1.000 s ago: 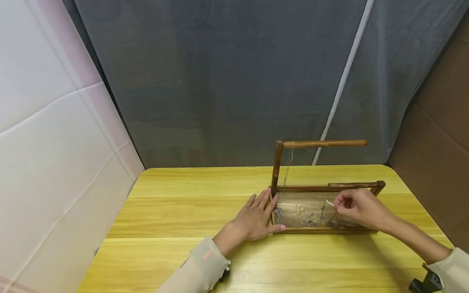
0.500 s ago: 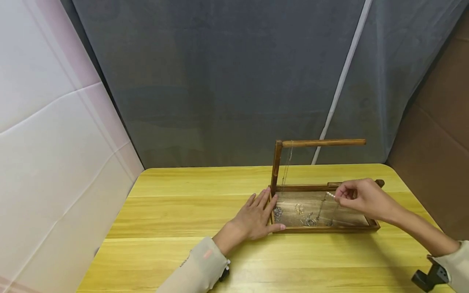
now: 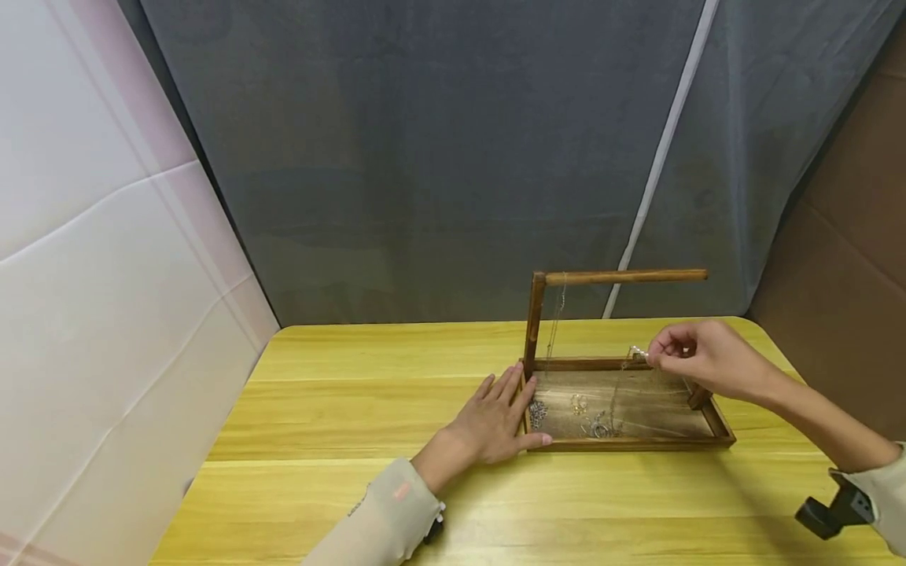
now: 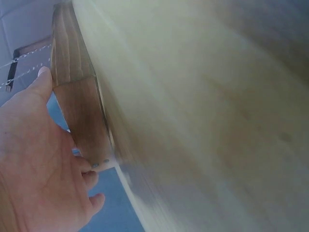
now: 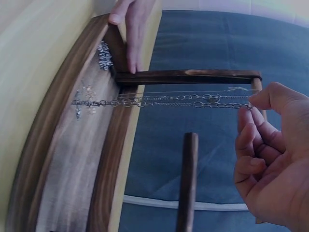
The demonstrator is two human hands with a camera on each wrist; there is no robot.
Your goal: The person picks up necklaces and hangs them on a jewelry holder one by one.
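My right hand (image 3: pixel 715 362) pinches a silver chain necklace (image 5: pixel 169 100) between thumb and fingertips, above the back of a wooden jewellery tray (image 3: pixel 637 446). The doubled chain hangs down toward the tray; its lower end is near the other pieces. My left hand (image 3: pixel 488 424) rests with fingers spread on the tray's left end, thumb at the front rim. In the tray lie a silver bead-like cluster (image 3: pixel 538 414), small gold-coloured pieces (image 3: pixel 579 405) and silver ring-like pieces (image 3: pixel 598 428). Another thin necklace (image 3: pixel 554 330) hangs from the stand's upper bar (image 3: pixel 630 277).
An upright post (image 3: pixel 534 322) carries the upper bar at the tray's left back. A shorter wooden arm (image 5: pixel 187 183) is at the other end, partly behind my right hand in the head view. The yellow wooden table (image 3: pixel 340 472) lies beneath; a grey curtain (image 3: pixel 425 173) hangs behind.
My right hand has risen and moved slightly toward the back, lifting the necklace so more of its chain hangs free. My left hand has stayed on the tray.
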